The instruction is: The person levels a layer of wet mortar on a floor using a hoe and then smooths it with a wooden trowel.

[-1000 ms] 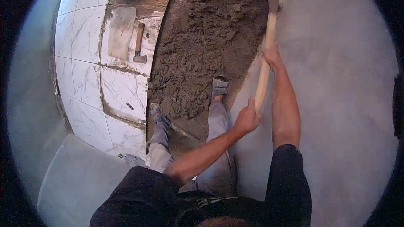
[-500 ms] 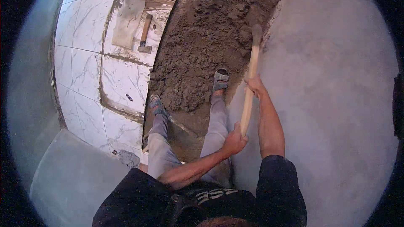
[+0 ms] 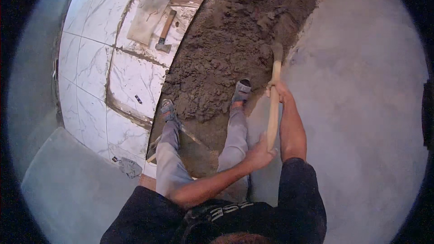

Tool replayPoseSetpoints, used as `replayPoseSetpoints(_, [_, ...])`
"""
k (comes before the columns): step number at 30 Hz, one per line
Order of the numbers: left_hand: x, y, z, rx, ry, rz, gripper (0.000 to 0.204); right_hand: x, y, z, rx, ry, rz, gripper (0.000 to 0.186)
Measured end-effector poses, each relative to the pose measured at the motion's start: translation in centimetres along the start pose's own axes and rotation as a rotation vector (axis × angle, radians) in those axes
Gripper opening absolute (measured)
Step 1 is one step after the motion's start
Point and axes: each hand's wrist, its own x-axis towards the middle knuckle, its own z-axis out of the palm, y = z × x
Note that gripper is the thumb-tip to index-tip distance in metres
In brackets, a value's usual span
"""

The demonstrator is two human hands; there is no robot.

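The left hand (image 3: 261, 154) wraps its fingers round the near end of the long-handled tool (image 3: 273, 117); the right hand's (image 3: 281, 91) fingers grip farther up. Its head (too blurred to identify) is at the dark mix's (image 3: 217, 58) right edge. Keeping the grips firm and well apart should give steadier control.

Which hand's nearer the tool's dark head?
Right. The right hand grips the pale wooden handle on the stretch nearer the dark head; the left hand is at the handle's opposite end, farther away.
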Motion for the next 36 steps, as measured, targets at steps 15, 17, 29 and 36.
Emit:
replayPoseSetpoints(15, [-5.5, 4.5, -10.9, 0.209, -0.142, 0.476, 0.068, -6.4, -4.9, 4.1, 0.044, -0.014, -0.229, 0.015])
replayPoseSetpoints(17, [-7.5, 0.4, -14.7, 0.358, -0.193, 0.429, 0.065, -8.0, -2.6, 8.3, 0.195, 0.058, -0.403, 0.016])
replayPoseSetpoints(29, [-1.1, -11.6, -26.8, 0.5, 0.195, 0.149, 0.076, -0.4, -6.0, 24.6, 0.281, 0.015, -0.798, 0.044])
replayPoseSetpoints(36, [4.6, -7.6, -19.2, 0.383, 0.192, 0.368, 0.081, -6.0, -12.4, 15.9, 0.102, 0.26, -0.904, 0.04])
